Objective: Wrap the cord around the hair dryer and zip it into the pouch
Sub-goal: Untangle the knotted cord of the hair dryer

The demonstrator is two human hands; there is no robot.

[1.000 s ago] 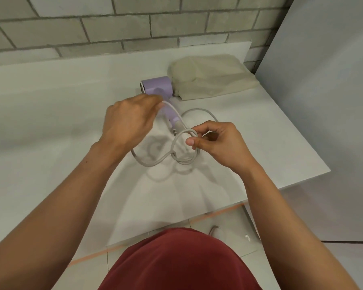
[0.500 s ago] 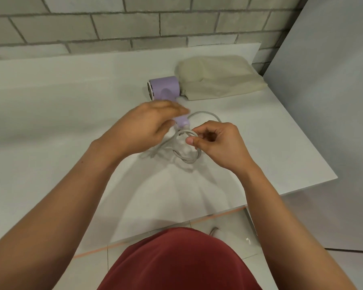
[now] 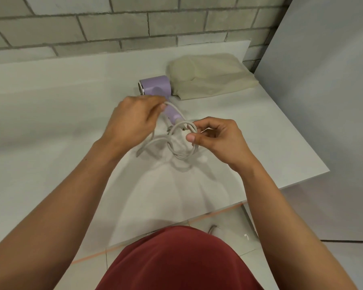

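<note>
The hair dryer (image 3: 155, 87) looks like lilac plastic, smooth w/ a satin finish; the ring (image 3: 142, 91) at its end is shiny, prob. metal. The cord (image 3: 182, 156) has a pale grey coat, smooth and matt, plastic or rubber. The pouch (image 3: 210, 80) is beige cloth, soft, matt, a bit creased. The table (image 3: 50, 122) is white, smooth, w/ faint sheen. The wall (image 3: 113, 24) is grey block, rough. The garment (image 3: 176, 260) is dark red cloth, matt.
</note>
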